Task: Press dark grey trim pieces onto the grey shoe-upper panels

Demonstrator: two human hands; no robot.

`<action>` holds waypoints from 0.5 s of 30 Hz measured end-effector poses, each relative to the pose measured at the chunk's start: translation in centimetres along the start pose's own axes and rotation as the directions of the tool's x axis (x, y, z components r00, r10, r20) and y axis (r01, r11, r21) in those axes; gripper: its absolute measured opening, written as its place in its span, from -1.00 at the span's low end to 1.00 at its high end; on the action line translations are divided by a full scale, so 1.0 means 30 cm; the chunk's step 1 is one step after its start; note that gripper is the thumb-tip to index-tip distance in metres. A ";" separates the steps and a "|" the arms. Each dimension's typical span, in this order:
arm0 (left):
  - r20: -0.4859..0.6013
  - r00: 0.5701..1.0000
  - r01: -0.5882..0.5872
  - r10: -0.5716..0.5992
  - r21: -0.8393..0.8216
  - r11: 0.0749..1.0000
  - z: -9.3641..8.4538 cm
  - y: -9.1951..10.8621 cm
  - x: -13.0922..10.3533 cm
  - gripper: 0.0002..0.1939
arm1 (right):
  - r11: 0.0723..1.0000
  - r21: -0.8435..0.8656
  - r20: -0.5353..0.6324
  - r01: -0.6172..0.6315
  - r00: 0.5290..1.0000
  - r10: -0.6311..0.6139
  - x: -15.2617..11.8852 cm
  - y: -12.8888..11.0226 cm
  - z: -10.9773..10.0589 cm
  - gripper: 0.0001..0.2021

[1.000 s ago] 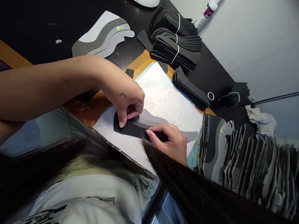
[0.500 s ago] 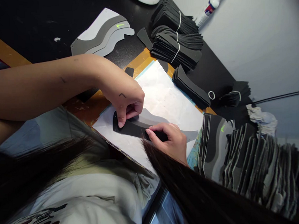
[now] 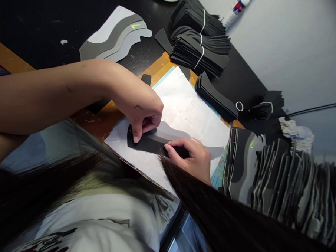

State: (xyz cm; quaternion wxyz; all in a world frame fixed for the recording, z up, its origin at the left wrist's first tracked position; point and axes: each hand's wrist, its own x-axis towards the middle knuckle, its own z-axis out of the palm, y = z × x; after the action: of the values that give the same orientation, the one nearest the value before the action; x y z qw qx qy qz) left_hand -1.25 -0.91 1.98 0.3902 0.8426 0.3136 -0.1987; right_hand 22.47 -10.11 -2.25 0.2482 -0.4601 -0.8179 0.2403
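A layered piece in black and greys [image 3: 153, 143] lies on a white paper sheet [image 3: 183, 100]. My left hand [image 3: 147, 116] bends down over the piece's left end, thumb and fingers pressed on its black layer. Thumb and forefinger of my right hand [image 3: 193, 157] pinch the black layer's edge near the middle of the piece. The palm side of my left hand is partly hidden. Long dark hair hangs in front of my right wrist.
Banded stacks of black pieces [image 3: 199, 55] lie beyond the paper. Loose black pieces [image 3: 214, 96] sit at its upper right edge. A long row of layered pieces [image 3: 282, 183] stands at the right. A grey layered piece [image 3: 116, 36] lies at the upper left, a bottle [image 3: 236, 10] farther back.
The view has shifted slightly. Both hands keep the same grip on the piece.
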 end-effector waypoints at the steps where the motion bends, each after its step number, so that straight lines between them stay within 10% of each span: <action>1: 0.000 1.000 0.002 -0.002 -0.003 1.000 0.001 0.000 0.002 -0.87 | 1.000 -0.001 0.000 0.000 1.000 0.000 0.000 0.001 0.000 -0.91; 15: -0.007 1.000 0.028 -0.027 0.037 0.999 0.001 0.025 -0.009 -0.91 | 1.000 -0.012 0.012 -0.013 1.000 0.013 0.000 0.000 0.000 -0.91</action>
State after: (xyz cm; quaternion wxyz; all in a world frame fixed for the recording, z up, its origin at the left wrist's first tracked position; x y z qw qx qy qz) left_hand -0.92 -1.41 2.53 0.3708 0.8459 0.3226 -0.2071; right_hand 22.46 -10.11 -2.25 0.2393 -0.4654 -0.8177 0.2398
